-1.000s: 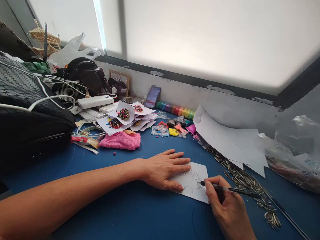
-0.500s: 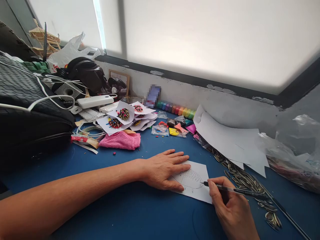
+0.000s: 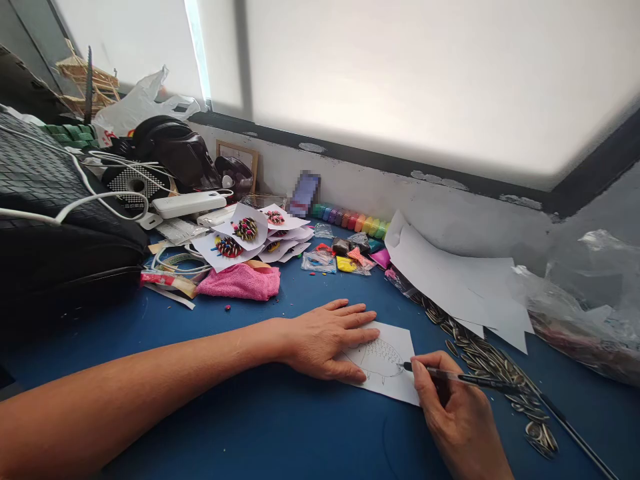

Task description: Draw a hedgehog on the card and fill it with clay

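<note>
My left hand [image 3: 330, 340] lies flat with its fingers stretched over the left part of a small white sheet of paper [image 3: 400, 390]. On that sheet is a pen drawing [image 3: 383, 357] of a rounded body with rows of small marks inside and short legs below; my hand covers its left end. My right hand [image 3: 455, 407] grips a black pen [image 3: 445, 375], whose tip rests at the drawing's right end. Sunflower seeds [image 3: 480, 357] are heaped just beyond my right hand, partly behind the pen.
Large white sheets [image 3: 450, 273] lie behind the seeds, near a clear plastic bag [image 3: 585, 320]. A thin metal rod [image 3: 575, 430] runs along the right. Clay packets [image 3: 345, 263], a pink cloth [image 3: 240, 280] and cards with colourful seed figures [image 3: 245, 230] sit farther back. A black bag [image 3: 65, 227] stands left.
The pen tip has shifted very slightly at the drawing's right end, with my right hand still around the pen. My left hand stays in place; the whole view moves a little.
</note>
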Demonstrator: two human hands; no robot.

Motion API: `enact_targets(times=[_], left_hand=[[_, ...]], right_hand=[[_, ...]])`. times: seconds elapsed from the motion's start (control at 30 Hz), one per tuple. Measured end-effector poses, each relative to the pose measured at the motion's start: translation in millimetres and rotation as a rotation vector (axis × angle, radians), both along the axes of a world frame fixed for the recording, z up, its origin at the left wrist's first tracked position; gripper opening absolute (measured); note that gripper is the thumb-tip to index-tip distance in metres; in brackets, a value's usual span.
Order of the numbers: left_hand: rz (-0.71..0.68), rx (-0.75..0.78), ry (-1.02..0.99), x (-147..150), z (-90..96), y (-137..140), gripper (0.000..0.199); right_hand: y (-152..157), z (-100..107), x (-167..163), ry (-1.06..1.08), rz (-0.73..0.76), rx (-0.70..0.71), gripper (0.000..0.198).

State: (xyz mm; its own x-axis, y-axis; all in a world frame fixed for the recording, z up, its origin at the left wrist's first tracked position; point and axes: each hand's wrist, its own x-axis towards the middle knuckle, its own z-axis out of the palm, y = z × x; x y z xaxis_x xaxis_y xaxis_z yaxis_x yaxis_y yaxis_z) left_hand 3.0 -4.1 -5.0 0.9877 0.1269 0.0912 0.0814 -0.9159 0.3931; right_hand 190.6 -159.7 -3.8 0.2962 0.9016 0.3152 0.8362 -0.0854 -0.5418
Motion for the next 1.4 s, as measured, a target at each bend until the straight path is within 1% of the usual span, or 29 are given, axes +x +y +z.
enact_targets(times=[0.17, 0.33, 0.67, 0.9, 1.2, 1.4], left_hand=[[0.002, 0.007, -0.011, 0, -0.8, 0, 0.071], [0.0, 0.008, -0.014, 0, -0.9, 0, 0.072], [-0.002, 0.011, 0.003, 0, -0.3, 0, 0.073], [0.003, 0.013, 0.019, 0, -0.4, 0, 0.073], [0.0, 0.017, 0.027, 0, 1.1, -1, 0.073], [-0.002, 0.013, 0.02, 0, 0.2, 0, 0.073]], right_hand=[[1, -3, 3, 0.0, 0.026, -0.01, 0.032], [0, -4, 4, -0.003, 0.012, -0.014, 0.031], [-1, 2, 3, -0.014, -0.029, 0.011, 0.033], [-1, 6, -2, -0.004, -0.019, 0.008, 0.035], [1, 4, -4, -0.001, -0.025, 0.024, 0.035], [1, 5, -4, 0.005, -0.002, 0.024, 0.036]])
